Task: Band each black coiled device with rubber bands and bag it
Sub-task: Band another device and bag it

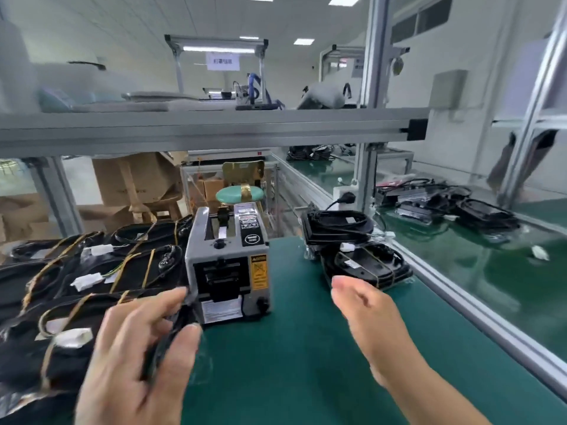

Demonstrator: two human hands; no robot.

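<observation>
A pile of black coiled devices (76, 271) with tan rubber bands and white connectors fills the left of the green mat. My left hand (135, 354) grips the edge of the nearest black coiled device (165, 338), fingers over it and thumb under it. My right hand (365, 314) hovers open above the mat, holding nothing. Just beyond its fingertips lies a banded black device in a clear bag (368, 266), and another bagged one (334, 223) leans behind it.
A grey tape dispenser (228, 265) stands between my hands. An aluminium rail (460, 299) borders the mat on the right, with more black devices (454, 207) on the green belt beyond. A shelf beam (214, 127) crosses overhead. Cardboard boxes (132, 179) stand behind.
</observation>
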